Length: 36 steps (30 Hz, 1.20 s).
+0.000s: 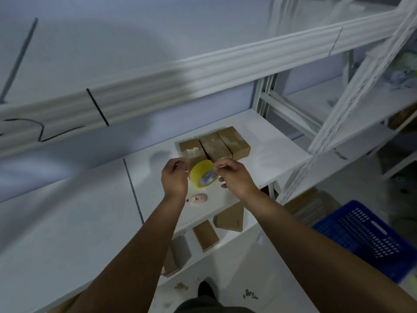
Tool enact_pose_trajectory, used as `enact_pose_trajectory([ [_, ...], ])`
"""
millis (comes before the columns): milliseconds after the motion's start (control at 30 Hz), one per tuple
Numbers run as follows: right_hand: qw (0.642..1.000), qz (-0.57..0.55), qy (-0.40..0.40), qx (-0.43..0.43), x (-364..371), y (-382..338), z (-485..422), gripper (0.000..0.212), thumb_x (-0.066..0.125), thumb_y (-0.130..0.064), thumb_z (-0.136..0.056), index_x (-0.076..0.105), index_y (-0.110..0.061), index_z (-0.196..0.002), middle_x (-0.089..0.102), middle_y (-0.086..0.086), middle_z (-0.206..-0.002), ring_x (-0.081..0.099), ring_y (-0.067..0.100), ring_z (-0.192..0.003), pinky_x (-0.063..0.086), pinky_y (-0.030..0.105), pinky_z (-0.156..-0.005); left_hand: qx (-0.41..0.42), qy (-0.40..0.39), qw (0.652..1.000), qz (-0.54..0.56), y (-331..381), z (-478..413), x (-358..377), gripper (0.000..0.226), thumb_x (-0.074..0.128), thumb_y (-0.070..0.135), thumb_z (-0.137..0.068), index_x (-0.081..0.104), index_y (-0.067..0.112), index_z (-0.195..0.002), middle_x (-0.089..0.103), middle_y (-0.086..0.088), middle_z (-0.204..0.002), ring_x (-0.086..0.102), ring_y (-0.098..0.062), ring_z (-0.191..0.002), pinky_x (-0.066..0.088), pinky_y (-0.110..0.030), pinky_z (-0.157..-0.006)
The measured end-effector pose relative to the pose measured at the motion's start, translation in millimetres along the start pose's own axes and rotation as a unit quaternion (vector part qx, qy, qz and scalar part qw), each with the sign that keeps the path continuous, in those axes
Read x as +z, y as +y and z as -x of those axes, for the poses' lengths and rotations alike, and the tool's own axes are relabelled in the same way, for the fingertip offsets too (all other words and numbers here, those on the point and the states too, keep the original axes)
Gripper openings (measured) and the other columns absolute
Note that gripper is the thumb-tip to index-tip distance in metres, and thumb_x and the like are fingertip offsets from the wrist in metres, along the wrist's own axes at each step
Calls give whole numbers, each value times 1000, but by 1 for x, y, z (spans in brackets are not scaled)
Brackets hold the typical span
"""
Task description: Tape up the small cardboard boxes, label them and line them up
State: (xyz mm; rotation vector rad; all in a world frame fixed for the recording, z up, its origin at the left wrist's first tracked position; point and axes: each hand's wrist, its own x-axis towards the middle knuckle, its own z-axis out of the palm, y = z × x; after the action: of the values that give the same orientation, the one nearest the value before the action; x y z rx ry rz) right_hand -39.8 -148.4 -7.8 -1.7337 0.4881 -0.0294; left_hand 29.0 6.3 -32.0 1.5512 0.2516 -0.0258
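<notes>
1 yellow tape roll (201, 173) hangs tilted between both hands, just above the white shelf (270, 154). The right hand (234, 177), at the roll's 3 o'clock, has curled fingers meeting the rim and seems to pinch it. The left hand (174, 177), at 9 o'clock, has thumb and forefinger drawn together. Whether a tape end sits between them is too blurred to tell.

At 12 o'clock from the roll, 3 small cardboard boxes (214, 145) stand side by side, touching. A small pink object (198, 199) lies at 6 o'clock; it cannot be identified. 2 loose boxes (230, 216) lie at 5 o'clock by the shelf's near edge, and a blue basket (365, 231) stands well apart at 4 o'clock.

The step looks like drawing off a strip. Hold the roll steady in the right hand and pull straight toward 9 o'clock, keeping the strip taut and flat so it cannot fold onto itself. Draw enough to cover a seam and wrap over both ends. Bring 1 loose box close before cutting.
</notes>
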Motion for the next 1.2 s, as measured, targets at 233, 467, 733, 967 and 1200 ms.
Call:
enact_pose_trajectory([
  [233, 997, 69, -26, -8, 14, -14, -68, 21, 69, -27, -98, 75, -21, -117, 71, -4, -119, 66, 17, -113, 53, 31, -97, -27, 0, 998, -64, -7, -52, 13, 9, 65, 25, -93, 73, 21, -95, 75, -8, -95, 70, -28, -86, 58, -39, -84],
  [467, 978, 194, -80, 1, 24, -12, -122, 37, 69, -36, -97, 67, -25, -132, 67, 0, -131, 62, 21, -122, 48, 37, -106, -78, 27, 981, -174, -21, -75, 22, 18, 69, 26, -95, 72, 20, -112, 75, -6, -106, 69, -23, -84, 49, -25, -63],
  [733, 950, 288, -124, 2, 38, -1, -150, 35, 63, -34, -100, 64, -28, -134, 65, 3, -137, 59, 28, -124, 45, 33, -91, -185, 30, 962, -199, -41, -92, 30, 20, 66, 26, -95, 69, 8, -88, 70, -13, -92, 65, -30, -85, 58, -40, -85],
  [967, 975, 198, -101, -13, 35, 1, -151, 27, 62, -26, -101, 66, -21, -128, 65, -5, -120, 57, 15, -107, 39, 26, -79, -222, 78, 969, -70, -49, -85, 43, 12, 75, 27, -92, 74, 16, -90, 74, -7, -88, 71, -30, -90, 62, -38, -84],
  [1200, 993, 61, -90, -38, 36, -2, -151, 29, 73, -39, -92, 58, -36, -117, 65, -7, -120, 64, 19, -113, 51, 36, -92, -119, 115, 977, 136, -32, -67, 31, 22, 78, 13, -91, 78, 12, -113, 79, -9, -96, 74, -26, -95, 60, -37, -94],
])
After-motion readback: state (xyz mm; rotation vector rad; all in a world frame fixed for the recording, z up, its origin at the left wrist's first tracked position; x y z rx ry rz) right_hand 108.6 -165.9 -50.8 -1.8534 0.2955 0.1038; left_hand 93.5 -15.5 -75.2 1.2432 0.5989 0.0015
